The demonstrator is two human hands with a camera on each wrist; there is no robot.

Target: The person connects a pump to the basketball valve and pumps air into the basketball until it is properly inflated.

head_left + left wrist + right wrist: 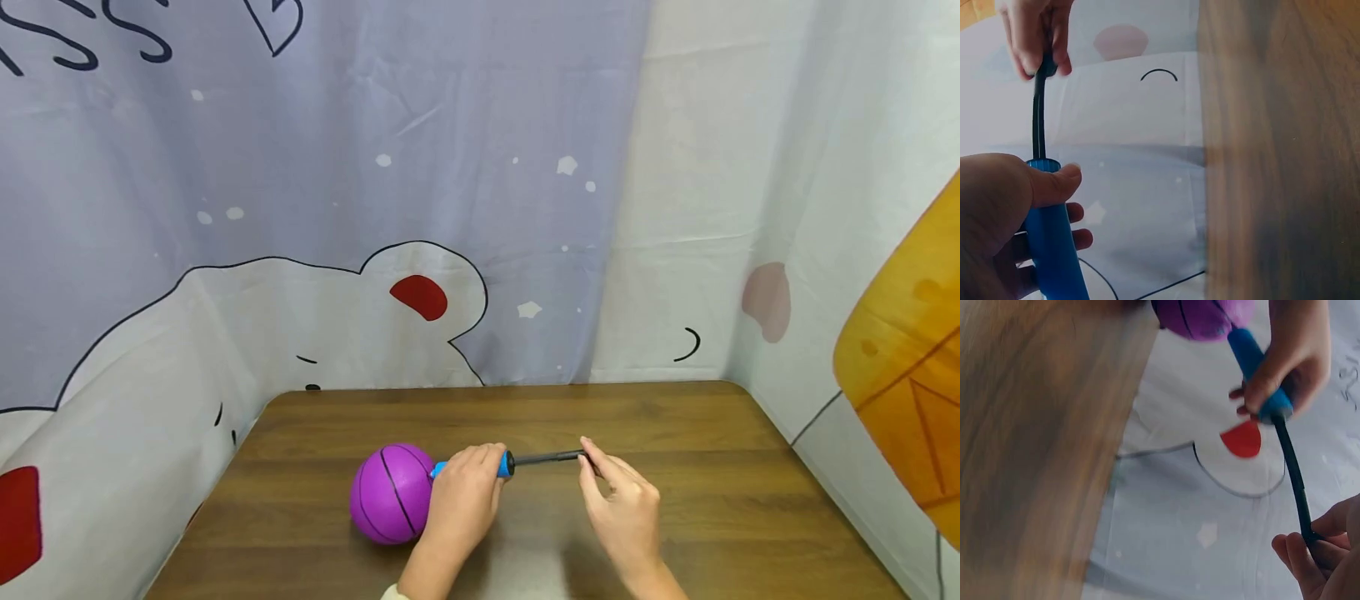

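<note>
A purple ball [392,493] with black lines sits on the table's left part. Its right side meets the tip of a blue hand pump [1054,250]. My left hand [467,500] wraps round the pump's blue barrel, thumb along it near the collar in the left wrist view. The black rod [546,457] is drawn well out of the barrel toward the right. At its far end my right hand [624,517] pinches the black handle [1311,539] between thumb and fingers; the fingers hide part of that handle.
The brown wooden table [300,450] has rounded far corners. Behind it and at both sides hangs a printed cloth [525,200] in pale purple and white, with a yellow shape [907,358] at the right.
</note>
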